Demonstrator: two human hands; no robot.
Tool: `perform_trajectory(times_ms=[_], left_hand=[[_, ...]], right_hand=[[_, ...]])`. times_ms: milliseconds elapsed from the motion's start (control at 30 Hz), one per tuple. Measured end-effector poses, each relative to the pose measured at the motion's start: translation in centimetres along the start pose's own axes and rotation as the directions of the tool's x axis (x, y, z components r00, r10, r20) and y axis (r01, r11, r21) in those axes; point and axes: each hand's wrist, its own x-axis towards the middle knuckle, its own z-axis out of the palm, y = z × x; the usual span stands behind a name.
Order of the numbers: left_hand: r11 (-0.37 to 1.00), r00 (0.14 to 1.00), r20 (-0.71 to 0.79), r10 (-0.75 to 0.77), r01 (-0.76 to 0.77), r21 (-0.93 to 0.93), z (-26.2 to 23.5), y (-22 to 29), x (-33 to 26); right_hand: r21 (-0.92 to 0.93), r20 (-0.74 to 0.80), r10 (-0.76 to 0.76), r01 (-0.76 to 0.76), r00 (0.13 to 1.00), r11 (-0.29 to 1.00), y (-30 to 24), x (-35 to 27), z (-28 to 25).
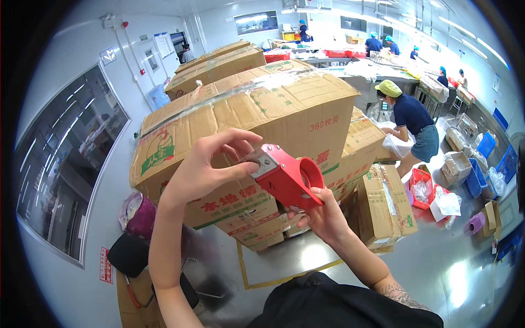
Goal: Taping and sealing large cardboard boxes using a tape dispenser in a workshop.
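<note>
Locate the tape dispenser (285,181) at the centre of the frame, raised in front of the large cardboard box (246,112). Its long axis runs diagonally, from the toothed metal end (266,163) at upper left down to the red ring (310,175) at lower right. This axis spans the space between your two hands, and each hand touches one end.

Your right hand (324,216), at the lower right of the dispenser, is closed around the ring end: the thumb lies beside the ring and the fingers wrap underneath. It carries the tool.

Your left hand (205,164), left of centre, is partly open, with bent fingers. Its thumb tip meets the metal end. You cannot tell whether a strip of tape lies between thumb and fingers.

Note that your left hand is the nearer one to the toothed edge. The printed front of the box lies directly behind the dispenser; contact cannot be confirmed.
</note>
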Motion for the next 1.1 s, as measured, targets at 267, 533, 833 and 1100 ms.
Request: perform_trajectory(times_ms=[267, 533, 833, 1100], left_hand=[[0.965, 0.994, 0.002, -0.107, 0.103, 0.242, -2.1, 1.3, 2.3], [0.949, 0.979, 0.076, -0.189, 0.162, 0.271, -4.7, -0.3, 5.4], [0.895, 0.984, 0.021, -0.177, 0.152, 0.419, -4.8, -0.1, 5.7], [0.868, 0.981, -0.038, -0.191, 0.187, 0.460, -4.5, -0.8, 5.9]], right_hand=[[0.342, 0.067, 0.132, -0.147, 0.989, 0.928, 1.2, 1.3, 2.5], [0.594, 0.149, 0.187, -0.239, 0.971, 0.768, 1.3, 1.9, 7.4], [-0.040, 0.063, 0.093, -0.091, 0.994, 0.995, 2.2, 1.7, 6.8], [-0.862, 0.299, -0.552, 0.468, 0.779, 0.194, 0.6, 3.1, 5.5]])
